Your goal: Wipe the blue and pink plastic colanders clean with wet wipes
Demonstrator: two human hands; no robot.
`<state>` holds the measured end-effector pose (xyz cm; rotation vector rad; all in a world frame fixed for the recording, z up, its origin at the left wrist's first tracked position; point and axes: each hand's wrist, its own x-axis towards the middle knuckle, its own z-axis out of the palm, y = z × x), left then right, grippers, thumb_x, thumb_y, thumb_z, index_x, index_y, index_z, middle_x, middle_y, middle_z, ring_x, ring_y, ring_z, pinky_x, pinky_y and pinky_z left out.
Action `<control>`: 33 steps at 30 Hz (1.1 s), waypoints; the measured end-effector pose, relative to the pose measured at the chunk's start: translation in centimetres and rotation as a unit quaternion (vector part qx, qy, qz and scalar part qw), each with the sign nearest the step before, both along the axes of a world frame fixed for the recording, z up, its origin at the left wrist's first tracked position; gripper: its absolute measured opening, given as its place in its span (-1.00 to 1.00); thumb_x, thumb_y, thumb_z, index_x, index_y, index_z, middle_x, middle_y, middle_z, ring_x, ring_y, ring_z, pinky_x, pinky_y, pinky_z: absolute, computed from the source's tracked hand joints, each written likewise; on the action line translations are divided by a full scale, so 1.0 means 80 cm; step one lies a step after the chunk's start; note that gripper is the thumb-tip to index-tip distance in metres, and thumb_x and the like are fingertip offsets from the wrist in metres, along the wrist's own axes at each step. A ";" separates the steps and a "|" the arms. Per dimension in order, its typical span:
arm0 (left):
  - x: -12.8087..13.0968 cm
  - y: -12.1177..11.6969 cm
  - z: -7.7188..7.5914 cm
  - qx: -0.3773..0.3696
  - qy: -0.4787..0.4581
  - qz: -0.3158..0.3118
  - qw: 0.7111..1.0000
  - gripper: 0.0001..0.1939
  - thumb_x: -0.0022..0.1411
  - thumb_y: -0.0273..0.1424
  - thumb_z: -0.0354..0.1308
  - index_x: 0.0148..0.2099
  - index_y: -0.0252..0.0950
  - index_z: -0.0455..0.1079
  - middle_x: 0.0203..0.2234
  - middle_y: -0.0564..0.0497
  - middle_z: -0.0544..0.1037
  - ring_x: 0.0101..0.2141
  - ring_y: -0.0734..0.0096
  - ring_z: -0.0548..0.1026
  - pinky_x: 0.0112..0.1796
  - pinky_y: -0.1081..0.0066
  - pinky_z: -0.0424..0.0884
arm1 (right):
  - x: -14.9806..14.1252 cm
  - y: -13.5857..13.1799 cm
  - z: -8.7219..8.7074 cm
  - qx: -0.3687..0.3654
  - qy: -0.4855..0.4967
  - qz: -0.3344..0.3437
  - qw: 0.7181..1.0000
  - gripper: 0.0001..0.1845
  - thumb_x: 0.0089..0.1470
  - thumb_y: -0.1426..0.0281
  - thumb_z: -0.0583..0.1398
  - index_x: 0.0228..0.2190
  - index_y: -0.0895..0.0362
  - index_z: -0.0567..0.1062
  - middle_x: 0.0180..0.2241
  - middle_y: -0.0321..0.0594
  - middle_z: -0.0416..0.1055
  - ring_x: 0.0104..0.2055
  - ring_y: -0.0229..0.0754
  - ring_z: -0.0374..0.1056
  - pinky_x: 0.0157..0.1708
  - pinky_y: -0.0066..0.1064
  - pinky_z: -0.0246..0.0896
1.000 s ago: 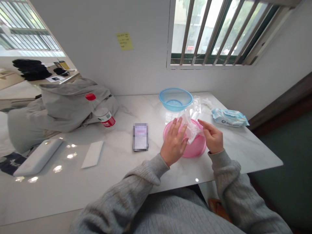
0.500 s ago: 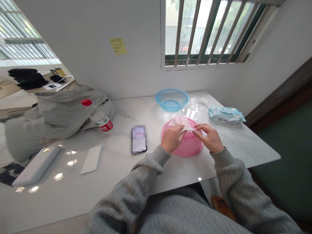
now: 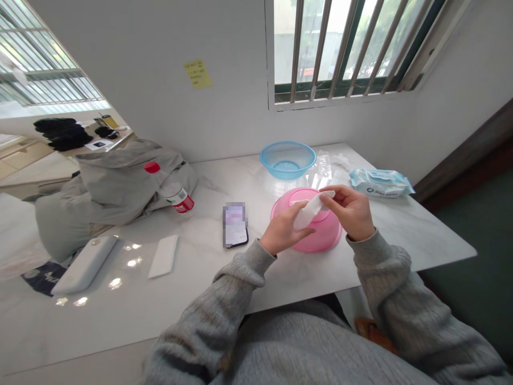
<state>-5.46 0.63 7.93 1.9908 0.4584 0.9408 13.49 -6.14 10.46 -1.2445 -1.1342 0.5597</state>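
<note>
A white wet wipe (image 3: pixel 308 213), partly bunched, is stretched between my hands. My left hand (image 3: pixel 285 227) holds its lower left part, thumb in front and fingers behind. Thumb and fingertips of my right hand (image 3: pixel 351 210) pinch its upper right end. Right behind and below the wipe is a pink plastic basket (image 3: pixel 320 238), upside down on the table with its base ring up. Farther back stands a light blue basket (image 3: pixel 287 160), open side up. To the right lies a blue and white pack of wipes (image 3: pixel 380 183).
Left of the pink basket lies a phone (image 3: pixel 235 224). A bottle with a red cap (image 3: pixel 172 190) leans by grey cloth (image 3: pixel 120 176). A white card (image 3: pixel 163 256) and a white case (image 3: pixel 86 266) lie at left. Clear plastic wrapping (image 3: pixel 324 167) sits beside the blue basket.
The wipe was held spread low over the pink basket by both hands; now it is bunched and slanted, its right end raised. My left hand has turned, and the view has shifted slightly.
</note>
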 end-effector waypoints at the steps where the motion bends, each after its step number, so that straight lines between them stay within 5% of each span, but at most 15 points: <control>1: 0.002 -0.003 -0.003 -0.012 -0.007 0.011 1.000 -0.51 0.18 -0.21 0.38 0.15 -0.15 0.52 -0.11 -0.11 0.65 -0.16 0.09 0.59 -0.10 0.20 0.47 | -0.002 0.000 0.005 0.010 -0.012 -0.005 1.000 -0.62 0.05 0.12 0.40 -0.22 0.15 0.61 -0.37 -0.19 0.54 -0.37 -0.22 0.46 -0.34 -0.37 0.45; 5: 0.006 -0.018 -0.010 -0.193 -0.077 0.014 0.978 -0.70 0.21 -0.16 0.36 -0.14 -0.28 0.61 -0.33 -0.08 0.64 -0.32 0.19 0.57 -0.21 0.23 0.48 | -0.001 -0.002 0.023 0.041 -0.050 -0.010 0.998 -0.62 0.09 0.10 0.37 -0.17 0.11 0.61 -0.36 -0.21 0.50 -0.36 -0.25 0.40 -0.40 -0.41 0.39; 9: 0.004 -0.036 -0.007 -0.420 -0.197 -0.032 0.885 -0.58 0.13 -0.19 0.45 -0.03 -0.30 0.60 -0.16 -0.14 0.67 -0.12 0.05 0.62 -0.01 0.11 0.49 | 0.010 -0.005 0.022 -0.006 -0.057 0.092 0.994 -0.45 -0.01 0.14 0.45 -0.02 0.11 0.57 -0.40 -0.26 0.46 -0.37 -0.26 0.38 -0.39 -0.43 0.40; 13: 0.002 -0.042 -0.012 -0.520 -0.257 -0.017 0.815 -0.54 0.18 -0.18 0.41 0.03 -0.35 0.56 -0.11 -0.19 0.68 0.03 -0.04 0.59 0.13 0.04 0.44 | 0.008 -0.007 0.005 -0.062 -0.046 0.109 0.991 -0.64 0.04 0.14 0.42 -0.25 0.14 0.60 -0.35 -0.21 0.51 -0.35 -0.27 0.41 -0.40 -0.47 0.40; 16: -0.002 -0.032 -0.025 -0.553 -0.273 0.011 0.787 -0.55 0.25 -0.15 0.34 0.03 -0.39 0.56 -0.10 -0.21 0.67 0.07 -0.03 0.57 0.16 0.07 0.44 | 0.010 -0.006 -0.011 -0.079 -0.058 0.062 0.993 -0.61 0.15 0.06 0.31 -0.38 0.16 0.57 -0.47 -0.23 0.46 -0.46 -0.29 0.37 -0.48 -0.47 0.36; 19: -0.013 -0.014 -0.037 -0.547 -0.299 0.040 0.781 -0.57 0.28 -0.16 0.29 0.05 -0.38 0.54 -0.05 -0.18 0.66 0.10 0.01 0.56 0.18 0.12 0.43 | 0.025 -0.011 -0.032 -0.090 -0.141 -0.017 0.986 -0.61 0.21 0.06 0.25 -0.26 0.15 0.59 -0.43 -0.20 0.50 -0.44 -0.22 0.44 -0.40 -0.37 0.45; 21: -0.025 -0.003 -0.040 -0.544 -0.335 0.080 0.766 -0.58 0.30 -0.18 0.25 0.08 -0.35 0.52 0.00 -0.15 0.64 0.14 0.06 0.53 0.20 0.15 0.42 | 0.035 -0.024 -0.047 -0.053 -0.247 -0.120 0.960 -0.69 0.20 0.13 0.27 -0.20 0.12 0.60 -0.26 -0.15 0.54 -0.32 -0.17 0.47 -0.36 -0.34 0.47; 24: -0.042 0.001 -0.036 -0.528 -0.396 0.126 0.741 -0.57 0.35 -0.11 0.16 0.09 -0.29 0.51 0.05 -0.11 0.62 0.19 0.09 0.49 0.20 0.19 0.42 | 0.035 -0.055 -0.071 0.051 -0.301 -0.172 0.937 -0.86 0.21 0.32 0.27 -0.22 0.10 0.57 -0.25 -0.15 0.50 -0.33 -0.21 0.43 -0.34 -0.33 0.46; 29: -0.048 -0.010 -0.026 -0.530 -0.426 0.130 0.722 -0.58 0.41 -0.12 0.07 0.11 -0.28 0.51 0.03 -0.11 0.63 0.19 0.12 0.49 0.20 0.19 0.42 | -0.013 -0.097 -0.118 0.090 -0.524 0.020 0.846 -0.76 0.22 0.51 0.23 -0.08 0.08 0.55 -0.19 -0.22 0.55 -0.19 -0.19 0.45 -0.14 -0.31 0.40; 33: -0.040 -0.016 -0.025 -0.566 -0.437 0.119 0.689 -0.62 0.43 -0.20 0.04 0.07 -0.33 0.51 -0.07 -0.13 0.66 0.10 0.14 0.57 0.19 0.20 0.42 | -0.045 -0.093 -0.149 0.010 -0.564 -0.049 0.824 -0.84 0.26 0.45 0.23 -0.15 0.12 0.60 -0.22 -0.22 0.53 -0.20 -0.16 0.39 -0.17 -0.29 0.29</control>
